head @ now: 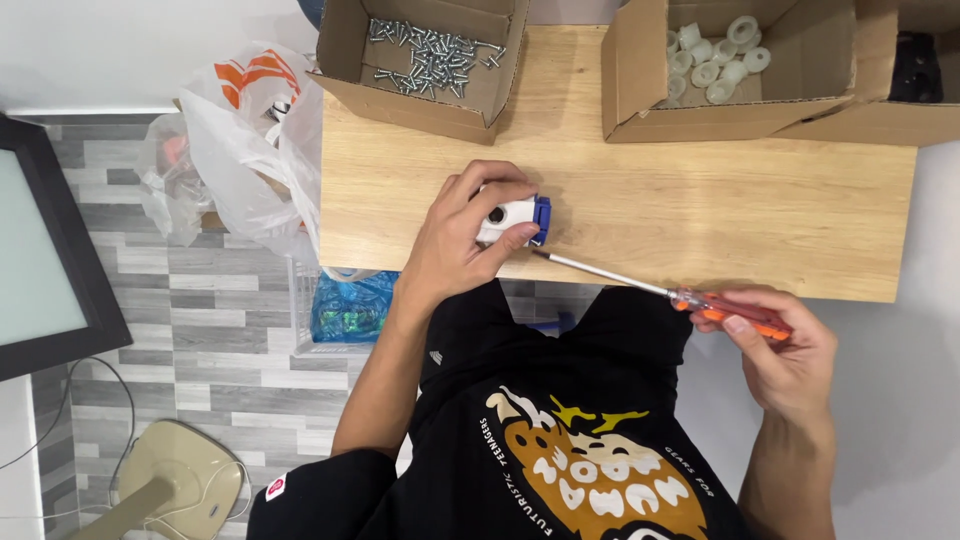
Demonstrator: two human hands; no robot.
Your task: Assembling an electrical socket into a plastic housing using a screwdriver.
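Note:
My left hand point(462, 235) grips a small white and blue plastic part point(515, 219) and presses it onto the wooden table point(700, 200) near its front edge. My right hand point(785, 350) holds a screwdriver point(660, 289) by its orange handle, off the table's front edge. Its metal shaft slants up to the left, and the tip sits just below the blue end of the part. Whether the tip touches the part I cannot tell.
At the back of the table stand a cardboard box of screws point(430, 50), a box of white plastic rings point(715, 55), and a third box with black parts point(915, 70). Left of the table hang plastic bags point(250, 140). A fan base point(175, 480) stands on the floor.

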